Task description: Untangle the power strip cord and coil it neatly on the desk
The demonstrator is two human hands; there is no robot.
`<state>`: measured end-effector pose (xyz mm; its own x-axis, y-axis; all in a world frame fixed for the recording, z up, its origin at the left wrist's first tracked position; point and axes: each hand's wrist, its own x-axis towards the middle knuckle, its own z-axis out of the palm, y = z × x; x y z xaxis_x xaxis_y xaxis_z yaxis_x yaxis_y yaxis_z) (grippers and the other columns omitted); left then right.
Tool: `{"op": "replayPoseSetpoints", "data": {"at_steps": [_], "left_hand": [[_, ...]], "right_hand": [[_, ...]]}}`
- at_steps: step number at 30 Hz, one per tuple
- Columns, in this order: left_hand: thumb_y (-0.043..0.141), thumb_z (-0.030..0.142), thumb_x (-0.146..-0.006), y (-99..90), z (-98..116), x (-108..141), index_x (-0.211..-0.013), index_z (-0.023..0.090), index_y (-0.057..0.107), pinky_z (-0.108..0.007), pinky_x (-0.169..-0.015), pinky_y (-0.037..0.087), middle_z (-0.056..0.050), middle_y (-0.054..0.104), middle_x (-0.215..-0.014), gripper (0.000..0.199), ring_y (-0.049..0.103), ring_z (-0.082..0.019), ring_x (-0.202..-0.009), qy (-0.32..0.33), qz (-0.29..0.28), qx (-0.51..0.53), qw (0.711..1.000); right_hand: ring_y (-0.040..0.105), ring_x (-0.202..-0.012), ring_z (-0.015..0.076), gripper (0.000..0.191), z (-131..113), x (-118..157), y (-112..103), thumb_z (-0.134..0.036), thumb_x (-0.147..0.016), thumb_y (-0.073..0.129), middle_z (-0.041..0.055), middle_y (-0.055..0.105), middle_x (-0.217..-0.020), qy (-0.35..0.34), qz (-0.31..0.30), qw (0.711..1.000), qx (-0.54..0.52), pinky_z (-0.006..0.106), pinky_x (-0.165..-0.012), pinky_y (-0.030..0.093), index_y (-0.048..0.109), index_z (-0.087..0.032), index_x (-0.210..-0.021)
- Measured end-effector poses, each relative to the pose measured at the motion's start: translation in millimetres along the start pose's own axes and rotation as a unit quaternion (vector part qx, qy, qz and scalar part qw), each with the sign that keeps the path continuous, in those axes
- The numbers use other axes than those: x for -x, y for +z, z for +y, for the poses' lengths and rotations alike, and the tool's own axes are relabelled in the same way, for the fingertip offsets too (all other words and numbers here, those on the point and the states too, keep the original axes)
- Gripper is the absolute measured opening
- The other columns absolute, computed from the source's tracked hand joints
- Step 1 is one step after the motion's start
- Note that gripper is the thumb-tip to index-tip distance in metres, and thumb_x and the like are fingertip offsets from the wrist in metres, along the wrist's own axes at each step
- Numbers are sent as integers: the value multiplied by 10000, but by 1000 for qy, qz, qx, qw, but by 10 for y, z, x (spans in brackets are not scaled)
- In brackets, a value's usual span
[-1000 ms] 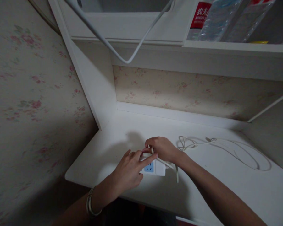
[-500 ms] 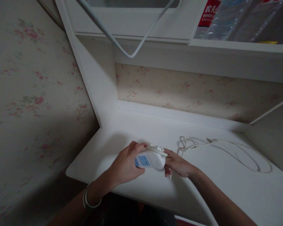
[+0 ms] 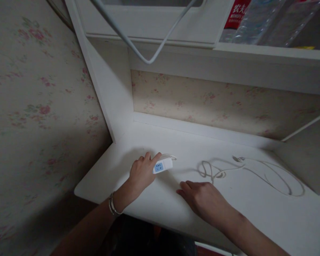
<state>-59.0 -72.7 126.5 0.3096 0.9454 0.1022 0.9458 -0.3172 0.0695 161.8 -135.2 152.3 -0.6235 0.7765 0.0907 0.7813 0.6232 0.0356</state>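
Observation:
A white power strip (image 3: 163,165) with a blue socket face is held above the desk, its left end in my left hand (image 3: 142,171). My left fingers wrap round that end and hide part of it. A white power cord (image 3: 169,155) curves behind the strip near its right end. My right hand (image 3: 200,195) is apart from the strip, to its right and nearer to me, with fingers closed in a pinch. A faint, blurred stretch of the cord runs to these fingertips. More cord (image 3: 208,170) lies in loose loops beyond my right hand.
The cord's plug end (image 3: 238,159) and a wide loop lie on the white desk (image 3: 256,213) at right. A shelf (image 3: 272,53) overhead holds clear plastic bottles (image 3: 258,25). A bent pale rod or cable (image 3: 149,61) hangs in front. Floral wallpaper (image 3: 42,106) covers the left wall.
My right hand has come away from the power strip, towards me and slightly right. The strip has turned in my left hand and moved a little left. The loose loops on the desk have shifted.

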Motion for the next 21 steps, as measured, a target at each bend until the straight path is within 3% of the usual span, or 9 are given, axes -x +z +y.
{"op": "replayPoseSetpoints", "data": {"at_steps": [5, 8, 11, 14, 18, 21], "left_hand": [[532, 84, -764, -64, 146, 62, -1311, 369, 391, -367, -767, 452, -48, 562, -1061, 632, 587, -244, -925, 143, -45, -5, 989], [573, 113, -731, -213, 209, 129, -1291, 358, 409, -355, -786, 438, -29, 563, -1067, 633, 576, -233, -938, 245, -71, 30, 967], [603, 138, -690, -371, 256, 178, -1232, 314, 459, -344, -811, 422, -21, 564, -1025, 588, 565, -223, -919, 309, -78, 60, 946], [608, 167, -670, -482, 275, 204, -1129, 271, 513, -341, -816, 420, -20, 565, -983, 480, 559, -219, -886, 333, -75, 84, 936], [602, 183, -657, -557, 264, 227, -1096, 257, 526, -341, -802, 426, -20, 570, -972, 452, 560, -218, -876, 322, -68, 115, 937], [605, 192, -651, -565, 238, 224, -1111, 247, 520, -338, -829, 432, -23, 579, -1018, 471, 566, -220, -925, 283, -53, 154, 945]], "right_hand": [[542, -547, 107, 475, 377, -282, -214, -499, -954, 426, 17, 604, -618, -80, 85, 992, -55, 254, -514, 241, 611, -163, -673], [480, -500, 79, 546, 564, -460, -173, -536, -933, 447, -6, 552, -526, -60, 126, 979, -150, 231, -519, 253, 593, -155, -571], [384, -436, 65, 608, 587, -582, -55, -527, -945, 418, -26, 446, -443, -15, 139, 968, -208, 228, -500, 241, 512, -154, -474], [382, -430, 75, 631, 529, -628, 69, -521, -962, 347, -22, 422, -436, 35, 132, 956, -258, 232, -495, 256, 482, -164, -459], [502, -501, 110, 651, 484, -606, 260, -554, -965, 258, 2, 507, -490, 133, 133, 920, -344, 235, -565, 356, 556, -169, -532], [544, -569, 144, 649, 487, -537, 449, -553, -964, 214, 25, 553, -543, 193, 78, 897, -390, 248, -596, 394, 588, -169, -599]]}}
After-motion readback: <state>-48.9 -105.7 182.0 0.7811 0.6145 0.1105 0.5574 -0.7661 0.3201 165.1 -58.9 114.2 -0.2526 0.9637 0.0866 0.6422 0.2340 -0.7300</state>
